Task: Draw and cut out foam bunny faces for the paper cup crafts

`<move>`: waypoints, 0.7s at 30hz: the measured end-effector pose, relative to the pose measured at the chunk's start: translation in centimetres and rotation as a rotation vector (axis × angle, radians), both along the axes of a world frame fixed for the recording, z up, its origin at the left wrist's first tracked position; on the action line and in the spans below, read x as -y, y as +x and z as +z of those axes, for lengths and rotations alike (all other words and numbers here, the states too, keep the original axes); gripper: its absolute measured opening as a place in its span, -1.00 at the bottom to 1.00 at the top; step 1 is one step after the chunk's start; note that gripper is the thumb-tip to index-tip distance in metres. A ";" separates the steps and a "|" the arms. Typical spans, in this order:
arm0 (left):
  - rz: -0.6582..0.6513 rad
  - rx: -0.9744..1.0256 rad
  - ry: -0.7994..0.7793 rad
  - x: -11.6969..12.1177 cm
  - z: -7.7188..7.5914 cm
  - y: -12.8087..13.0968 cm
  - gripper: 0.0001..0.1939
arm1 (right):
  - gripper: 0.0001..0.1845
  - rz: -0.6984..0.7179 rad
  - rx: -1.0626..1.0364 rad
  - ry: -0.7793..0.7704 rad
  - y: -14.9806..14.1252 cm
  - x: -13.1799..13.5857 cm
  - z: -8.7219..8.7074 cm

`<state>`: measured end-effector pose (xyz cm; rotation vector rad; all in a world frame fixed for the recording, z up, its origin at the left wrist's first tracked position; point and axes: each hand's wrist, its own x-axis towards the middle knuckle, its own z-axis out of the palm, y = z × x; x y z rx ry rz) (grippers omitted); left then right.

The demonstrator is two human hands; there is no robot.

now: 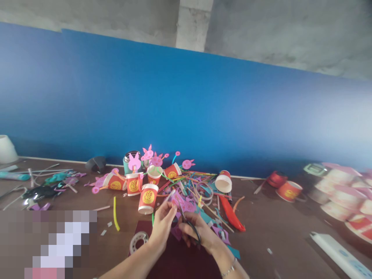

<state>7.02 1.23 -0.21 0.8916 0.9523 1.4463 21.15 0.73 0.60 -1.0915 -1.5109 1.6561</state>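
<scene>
My right hand [195, 229] grips a pair of dark-handled scissors [193, 228], blades pointing up and left. The blades are near the fingertips of my left hand [163, 221]. Those fingers pinch a small pink paper piece [174, 202], and a pale strip [170, 195] shows just above them. Pink and purple paper scraps [188, 205] lie behind both hands. A red paper cup [148, 199] with a yellow emblem is just beyond my left hand. Beside my left wrist is a roll of tape [138, 242]. Whether the blades touch the paper cannot be made out.
Several red cups with pink animal cut-outs [134, 162] stand or lie at the back. A red balloon-like object [232, 215] is right of the scraps. Blurred stacked cups [343, 190] and a white power strip [341, 254] are far right. A blue partition [186, 104] rises behind.
</scene>
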 end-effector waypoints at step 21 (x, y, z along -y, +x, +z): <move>-0.066 0.044 -0.008 0.1 0.4 0.0 -0.65 | -0.55 -0.020 0.010 0.009 -0.2 -0.1 -0.2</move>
